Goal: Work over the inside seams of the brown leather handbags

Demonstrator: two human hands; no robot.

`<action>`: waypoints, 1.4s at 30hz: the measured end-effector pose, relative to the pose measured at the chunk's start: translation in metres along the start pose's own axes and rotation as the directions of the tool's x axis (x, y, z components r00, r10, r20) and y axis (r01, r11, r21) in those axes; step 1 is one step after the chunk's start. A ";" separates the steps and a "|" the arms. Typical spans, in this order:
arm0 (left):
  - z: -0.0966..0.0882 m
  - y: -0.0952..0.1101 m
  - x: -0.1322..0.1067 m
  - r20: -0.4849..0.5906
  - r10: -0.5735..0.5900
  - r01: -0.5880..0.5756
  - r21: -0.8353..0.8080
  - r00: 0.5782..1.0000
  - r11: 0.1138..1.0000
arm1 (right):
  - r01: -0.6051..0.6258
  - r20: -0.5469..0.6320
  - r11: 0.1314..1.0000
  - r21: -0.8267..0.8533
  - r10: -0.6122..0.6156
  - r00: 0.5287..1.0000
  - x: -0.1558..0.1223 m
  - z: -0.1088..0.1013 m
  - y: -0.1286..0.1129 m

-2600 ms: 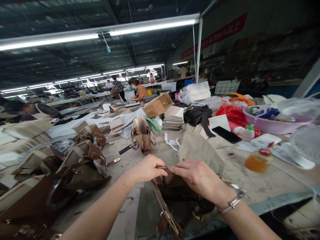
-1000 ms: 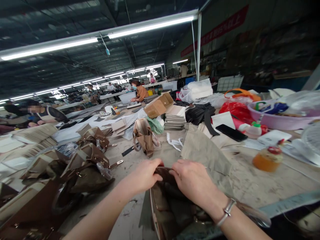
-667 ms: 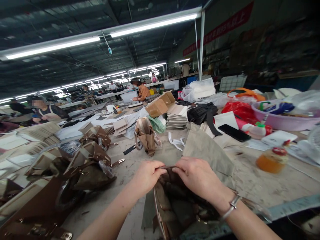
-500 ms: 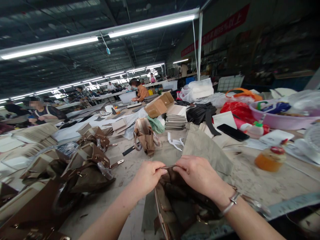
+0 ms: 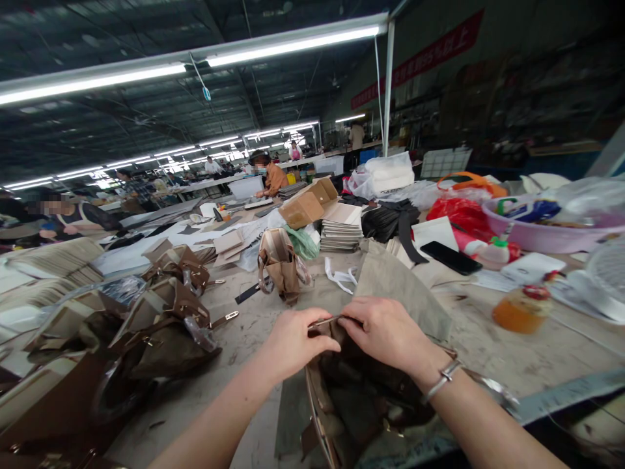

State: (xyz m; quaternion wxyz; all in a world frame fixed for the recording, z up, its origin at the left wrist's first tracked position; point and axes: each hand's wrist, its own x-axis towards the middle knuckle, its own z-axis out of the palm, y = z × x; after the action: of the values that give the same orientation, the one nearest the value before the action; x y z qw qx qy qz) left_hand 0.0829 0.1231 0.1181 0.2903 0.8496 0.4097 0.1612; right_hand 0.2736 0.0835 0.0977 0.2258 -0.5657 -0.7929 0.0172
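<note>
Holding a brown bag (image 5: 351, 397) by its top edge with left hand (image 5: 293, 342) and right hand (image 5: 388, 332), both closed in a pinch on the thin rim (image 5: 325, 321), fingertips almost meeting. Lies on the table (image 5: 512, 358) at the near edge, partly on a grey cloth (image 5: 400, 286), mouth gaping toward the body. Probably soft and floppy: sags and folds below the pinch, so likely to collapse unless held at two spots. Seems light enough for fingertips alone. Best taken at the stiffer rim or the strap (image 5: 319, 417) down the left side, not at the limp panels. Smooth, leather-like skin, perhaps a little slippery and easily marked by nails. Dark brown and creased outside, with a paler tan edge on the strap and small metal fittings low down. Too dark inside to read. Heaped well to the left, other bags (image 5: 166, 319) in the same brown, and beyond the hands a small bag (image 5: 280, 264) standing upright.
</note>
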 end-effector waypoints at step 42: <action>0.002 -0.007 -0.009 -0.110 -0.060 0.067 0.059 0.992 0.996 | 0.122 0.025 0.989 0.080 -0.125 0.992 0.001 -0.004 0.001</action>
State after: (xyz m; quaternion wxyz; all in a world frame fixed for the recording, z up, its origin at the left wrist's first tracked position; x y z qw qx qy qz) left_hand 0.0742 0.1187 0.1121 0.2460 0.8349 0.4565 0.1845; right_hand 0.2756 0.0838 0.1011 0.2364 -0.5060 -0.8284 0.0426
